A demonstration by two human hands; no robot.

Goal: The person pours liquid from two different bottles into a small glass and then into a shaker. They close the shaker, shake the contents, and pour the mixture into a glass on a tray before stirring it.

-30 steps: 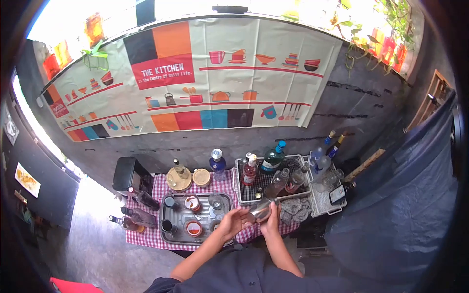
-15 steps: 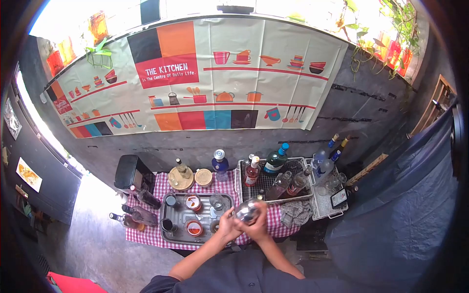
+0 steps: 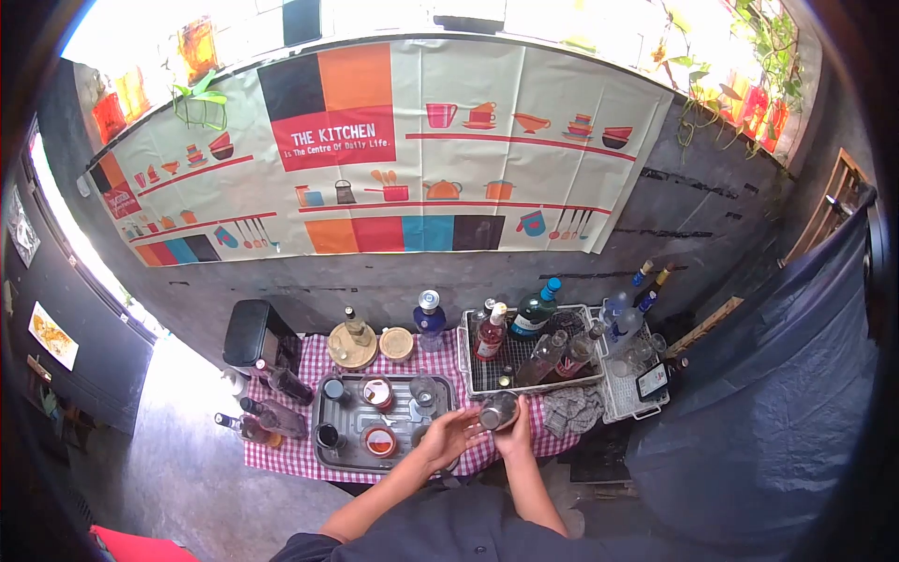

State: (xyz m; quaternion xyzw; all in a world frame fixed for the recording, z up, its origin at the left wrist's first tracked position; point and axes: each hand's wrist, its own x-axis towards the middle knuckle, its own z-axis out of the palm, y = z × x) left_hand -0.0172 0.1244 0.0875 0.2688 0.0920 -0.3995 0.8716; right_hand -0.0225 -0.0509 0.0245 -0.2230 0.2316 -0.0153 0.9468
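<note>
A rounded, shiny metal-looking vessel (image 3: pixel 498 410) is in my right hand (image 3: pixel 514 431), whose fingers wrap round its right side, above the front right edge of the tray. Just left of it, my left hand (image 3: pixel 451 436) is open, palm up, its fingertips close to the vessel. The grey tray (image 3: pixel 401 461) lies under my left forearm. It holds a glass of red drink (image 3: pixel 377 393), a glass of orange-red drink (image 3: pixel 379 441), a dark cup (image 3: pixel 328 436) and several other glasses. My left hand partly hides one glass.
Wire baskets with bottles (image 3: pixel 541 360) stand behind and right of my hands. A crumpled grey cloth (image 3: pixel 572 410) lies near my right hand. Round wooden boards (image 3: pixel 352 347) and a blue bottle (image 3: pixel 430 320) stand behind the tray. More bottles (image 3: pixel 273 418) are at the left.
My left hand has come off the vessel and opened. My right hand has moved slightly right with the vessel, which is now tilted differently. The view has shifted slightly.
</note>
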